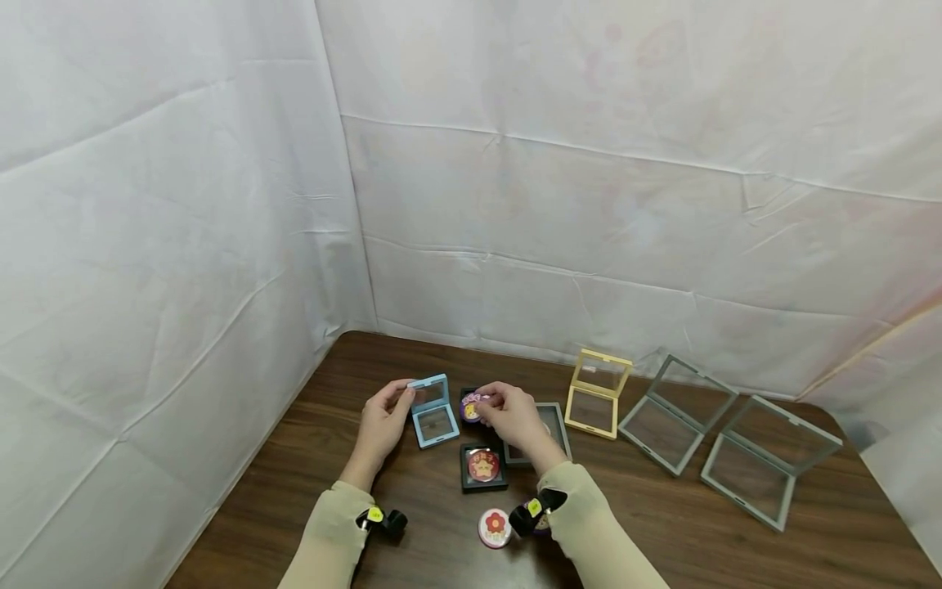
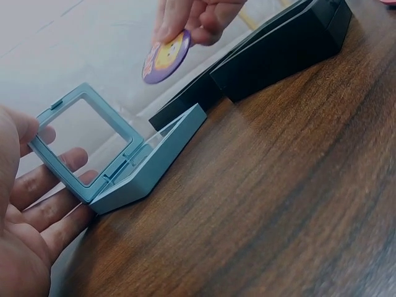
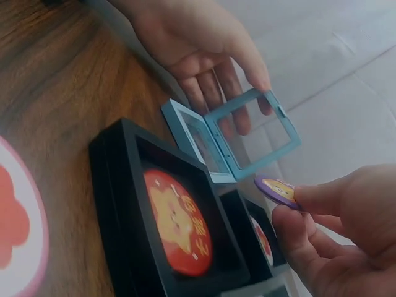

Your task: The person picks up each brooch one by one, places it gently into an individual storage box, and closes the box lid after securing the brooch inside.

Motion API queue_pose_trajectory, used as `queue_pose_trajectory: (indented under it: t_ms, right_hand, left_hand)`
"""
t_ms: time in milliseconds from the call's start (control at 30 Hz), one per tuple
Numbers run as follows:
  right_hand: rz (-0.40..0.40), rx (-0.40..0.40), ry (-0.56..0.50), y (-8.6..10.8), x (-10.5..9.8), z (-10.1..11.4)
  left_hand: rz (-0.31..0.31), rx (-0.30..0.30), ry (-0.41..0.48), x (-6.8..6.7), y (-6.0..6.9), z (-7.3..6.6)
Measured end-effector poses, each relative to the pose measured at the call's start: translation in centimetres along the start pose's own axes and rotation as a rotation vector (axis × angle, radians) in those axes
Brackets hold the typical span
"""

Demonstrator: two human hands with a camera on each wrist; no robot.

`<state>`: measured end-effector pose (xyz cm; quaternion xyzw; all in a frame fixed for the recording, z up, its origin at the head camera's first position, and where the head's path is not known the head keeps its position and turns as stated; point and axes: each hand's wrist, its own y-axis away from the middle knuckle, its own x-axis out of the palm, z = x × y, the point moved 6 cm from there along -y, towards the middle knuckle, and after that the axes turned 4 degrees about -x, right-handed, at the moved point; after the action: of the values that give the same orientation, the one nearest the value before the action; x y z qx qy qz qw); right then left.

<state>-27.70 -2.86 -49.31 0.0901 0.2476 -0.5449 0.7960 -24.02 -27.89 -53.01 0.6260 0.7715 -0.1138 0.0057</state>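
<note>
My left hand holds the raised lid of a small light-blue display frame, thumb on one face and fingers behind. Hinged open, the frame has its base on the table and clear film in both halves. My right hand pinches a round purple-rimmed badge with a yellow figure, between thumb and fingers. The badge is in the air beside the blue frame, apart from it. A black frame nearer the front holds a red badge with a yellow star. Another black frame, partly hidden, lies beyond it with a badge inside.
A grey frame lies partly under my right hand. To the right stand an open yellow frame and two larger open grey frames. A flower badge lies near the front on the wooden table; my right wrist camera partly covers another badge.
</note>
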Motion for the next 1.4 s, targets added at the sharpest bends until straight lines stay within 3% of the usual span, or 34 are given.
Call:
queue_pose_trajectory:
  t_ms: [200,567,800,1000,1200,1400]
  right_hand:
    - [-0.004,0.0,-0.012,-0.3,1.3,0.3]
    - [0.025,-0.002,0.068,-0.9,3.7,0.9]
    - [0.044,-0.047,0.119,-1.1,4.5,1.5]
    - [0.084,-0.12,0.233,-1.0,5.2,2.1]
    - [0.163,-0.137,0.287,-0.9,5.8,2.3]
    - [0.173,-0.19,0.386,-0.9,6.0,2.8]
  left_hand:
    - [0.009,0.011,-0.014,0.0,-0.1,0.2]
    - [0.002,0.014,0.001,0.0,0.1,0.1]
    - [-0.006,0.019,-0.009,0.0,0.0,0.1]
    - [0.001,0.02,-0.008,-0.1,0.0,0.0]
    - [0.007,0.007,-0.019,-0.3,0.1,0.0]
    - [0.016,0.021,-0.012,-0.3,0.1,-0.1]
